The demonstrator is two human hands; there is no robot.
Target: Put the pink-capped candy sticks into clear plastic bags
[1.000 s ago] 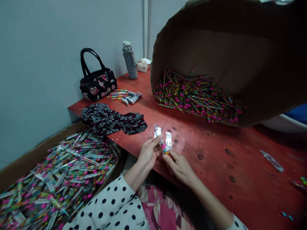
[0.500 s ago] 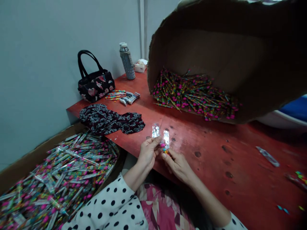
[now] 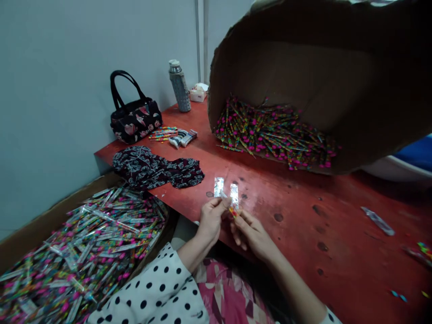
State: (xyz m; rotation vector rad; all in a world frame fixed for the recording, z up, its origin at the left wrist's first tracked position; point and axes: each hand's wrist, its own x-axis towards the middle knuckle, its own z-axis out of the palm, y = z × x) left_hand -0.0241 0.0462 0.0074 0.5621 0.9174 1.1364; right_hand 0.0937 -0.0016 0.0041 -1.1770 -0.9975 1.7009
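A thin multicoloured segmented stick (image 3: 233, 212), looking like a push-point pencil, is held between my two hands above the table's front edge. My left hand (image 3: 211, 219) pinches its upper end with thumb and fingers, near a pale, clear-looking tip. My right hand (image 3: 252, 233) grips the lower part between thumb and forefinger, its other fingers curled below. Just beyond my fingers, a shiny clear strip (image 3: 218, 185) lies flat on the red table (image 3: 270, 198). A second shiny strip (image 3: 234, 193) lies to its right, partly behind the hands.
A tipped cardboard box (image 3: 303, 67) holds many such sticks at the back. Lower left, another box holds sleeved sticks (image 3: 101, 238). A patterned cloth (image 3: 155, 168), handbag (image 3: 137, 119), flask (image 3: 180, 87) and tissue box (image 3: 198, 93) stand left; a clear sleeve (image 3: 377, 220) lies right.
The stick has turned in my hands, and its pink end no longer shows; a pale tip now points up past my left fingers. Both hands have shifted only slightly.
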